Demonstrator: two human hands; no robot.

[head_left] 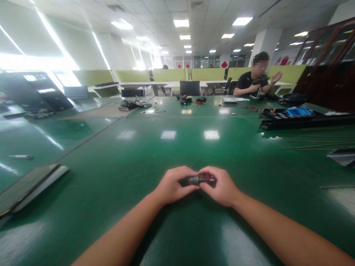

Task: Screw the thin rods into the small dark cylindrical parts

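Between my hands, just above or on the green table (155, 147), is a small dark cylindrical metal part (194, 180). It has a grey body and a narrower reddish, shiny end with a thin pin-like tip pointing right; its exact kind is unclear. My left hand (175, 184) curls its thumb and fingers around the grey end. On the other side my right hand (220, 184) grips the reddish end between thumb and fingers. The fingertips of both hands nearly meet at the part's middle, and the fingers cover its outer ends.
A flat panel-like object (30, 184) lies at the left. Thin rods (318, 141) and a black tray (302, 120) with tools lie at the right. Dark parts (185, 99) and cables sit along the far side. Another person (246, 83) sits at the back right.
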